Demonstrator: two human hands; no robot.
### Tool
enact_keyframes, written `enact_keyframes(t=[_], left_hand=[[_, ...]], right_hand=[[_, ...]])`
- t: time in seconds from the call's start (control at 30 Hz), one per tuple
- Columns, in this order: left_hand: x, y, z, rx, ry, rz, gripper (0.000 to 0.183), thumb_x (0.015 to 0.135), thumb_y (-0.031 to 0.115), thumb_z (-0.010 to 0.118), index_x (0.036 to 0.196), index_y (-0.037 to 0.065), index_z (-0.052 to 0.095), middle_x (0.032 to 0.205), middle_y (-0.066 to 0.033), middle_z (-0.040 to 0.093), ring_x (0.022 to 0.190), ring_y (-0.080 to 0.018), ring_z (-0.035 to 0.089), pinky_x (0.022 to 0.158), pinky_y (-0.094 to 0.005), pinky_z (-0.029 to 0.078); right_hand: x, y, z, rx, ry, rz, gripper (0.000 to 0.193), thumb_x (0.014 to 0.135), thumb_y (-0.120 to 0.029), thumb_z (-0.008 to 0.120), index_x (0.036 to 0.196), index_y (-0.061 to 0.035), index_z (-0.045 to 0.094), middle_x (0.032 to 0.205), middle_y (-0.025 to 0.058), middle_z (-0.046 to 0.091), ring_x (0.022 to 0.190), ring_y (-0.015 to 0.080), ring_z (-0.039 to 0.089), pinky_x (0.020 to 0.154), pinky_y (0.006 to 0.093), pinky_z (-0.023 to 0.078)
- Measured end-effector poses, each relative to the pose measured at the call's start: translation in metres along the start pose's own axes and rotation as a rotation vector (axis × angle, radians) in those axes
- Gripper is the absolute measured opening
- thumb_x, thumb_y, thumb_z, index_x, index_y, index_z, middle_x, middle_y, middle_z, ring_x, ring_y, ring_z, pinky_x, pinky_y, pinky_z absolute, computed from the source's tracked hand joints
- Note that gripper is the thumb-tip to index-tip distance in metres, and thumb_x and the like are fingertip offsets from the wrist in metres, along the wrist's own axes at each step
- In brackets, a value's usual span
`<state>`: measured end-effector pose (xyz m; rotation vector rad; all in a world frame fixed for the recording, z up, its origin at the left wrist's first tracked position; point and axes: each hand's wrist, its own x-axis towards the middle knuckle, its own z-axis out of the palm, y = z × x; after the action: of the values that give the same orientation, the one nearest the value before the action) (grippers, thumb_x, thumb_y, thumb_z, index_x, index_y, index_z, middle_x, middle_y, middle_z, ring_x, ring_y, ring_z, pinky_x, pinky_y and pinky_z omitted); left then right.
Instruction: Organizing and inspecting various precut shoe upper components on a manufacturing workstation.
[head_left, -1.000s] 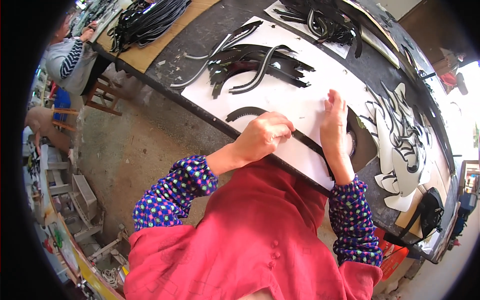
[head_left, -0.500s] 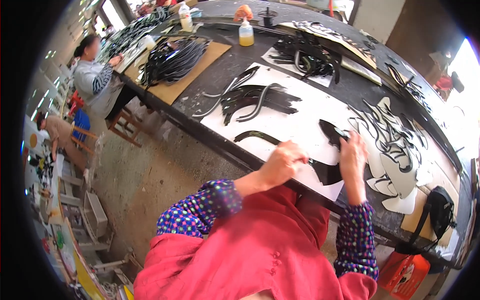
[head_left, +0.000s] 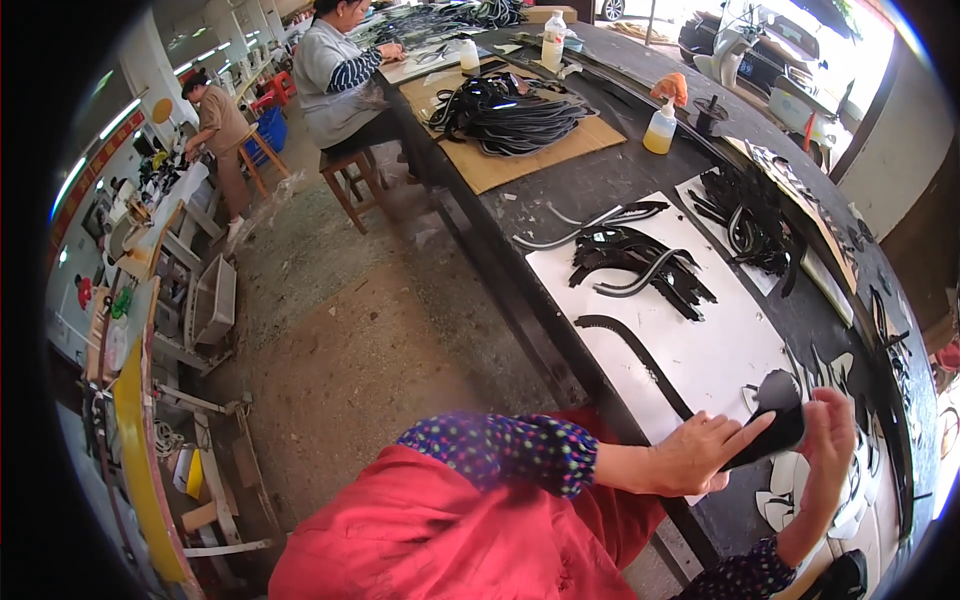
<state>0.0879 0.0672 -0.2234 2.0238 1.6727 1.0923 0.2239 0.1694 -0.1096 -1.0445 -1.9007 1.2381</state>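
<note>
Over the table's near edge, both my hands hold a black, curved flat piece tilted up off the surface. My left hand is closed on its left side, with the index finger stretched along its face. At its right edge, my right hand grips with bent fingers; the thumb is partly hidden. A long black curved strip lies on the white sheet, its near end by my left hand. Farther up the sheet rests a loose pile of black strips with grey piping pieces.
White and black cut pieces lie right of my hands. Beyond are a black strip bundle, a bottle of yellow liquid and a large strip heap on cardboard. A co-worker sits at the table's far left side.
The view has swung left, so the table sits farther right. My hands have come together at the black piece, which is now lifted and tilted; before, they were apart over the sheet.
</note>
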Motion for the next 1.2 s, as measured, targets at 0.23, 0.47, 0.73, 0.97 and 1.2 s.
enact_keyframes(t=[0.23, 0.47, 0.73, 0.97, 1.2], left_hand=[[0.062, -0.097, -0.264, 0.623, 0.561, 0.494, 0.025, 0.078, 0.001, 0.054, 0.103, -0.001, 0.054, 0.128, -0.0198, 0.054, 0.094, -0.0258, 0.061, 0.075, -0.0401, 0.046], [0.106, -0.245, -0.487, 1.289, 0.614, 0.441, 0.045, 0.095, 0.010, 0.047, 0.139, 0.013, 0.042, 0.129, -0.0108, 0.054, 0.112, -0.0269, 0.055, 0.093, -0.0353, 0.045], [0.039, -0.454, -0.416, 0.511, 0.109, -0.475, 0.065, 0.093, 0.057, 0.040, 0.147, 0.020, 0.033, 0.151, -0.0059, 0.031, 0.140, -0.0245, 0.027, 0.114, -0.0380, 0.020], [0.053, -0.446, -0.422, 1.090, 0.305, -0.235, 0.064, 0.095, 0.056, 0.037, 0.148, 0.019, 0.030, 0.153, -0.0038, 0.027, 0.143, -0.0215, 0.019, 0.115, -0.0399, 0.016], [0.102, -0.201, -0.204, 0.418, 0.077, 0.014, 0.032, 0.095, 0.020, 0.053, 0.125, 0.008, 0.061, 0.135, -0.0076, 0.053, 0.129, -0.0228, 0.043, 0.109, -0.0333, 0.029]], right_hand=[[0.029, 0.032, -0.005, 0.234, 0.283, -0.047, 0.018, 0.092, -0.008, 0.057, 0.108, -0.0022, 0.057, 0.085, 0.0058, 0.060, 0.065, 0.0095, 0.058, 0.063, 0.0216, 0.048], [0.007, 0.112, -0.050, 0.078, 0.478, 0.143, 0.012, 0.094, -0.009, 0.056, 0.104, -0.0023, 0.059, 0.083, 0.0049, 0.063, 0.068, 0.0088, 0.061, 0.064, 0.0208, 0.048], [-0.016, 0.134, -0.065, -0.789, 0.401, 0.096, 0.027, 0.088, -0.015, 0.063, 0.111, -0.0023, 0.058, 0.113, 0.0112, 0.062, 0.107, 0.0250, 0.057, 0.092, 0.0355, 0.043], [-0.042, 0.178, -0.139, -1.366, 0.635, 0.302, 0.072, 0.086, -0.043, 0.063, 0.139, -0.0006, 0.037, 0.136, 0.0264, 0.044, 0.132, 0.0377, 0.037, 0.107, 0.0396, 0.031], [-0.020, 0.220, -0.265, -0.925, 0.765, 0.494, 0.083, 0.091, -0.059, 0.046, 0.140, 0.0067, 0.031, 0.135, 0.0307, 0.044, 0.128, 0.0412, 0.042, 0.106, 0.0414, 0.033]])
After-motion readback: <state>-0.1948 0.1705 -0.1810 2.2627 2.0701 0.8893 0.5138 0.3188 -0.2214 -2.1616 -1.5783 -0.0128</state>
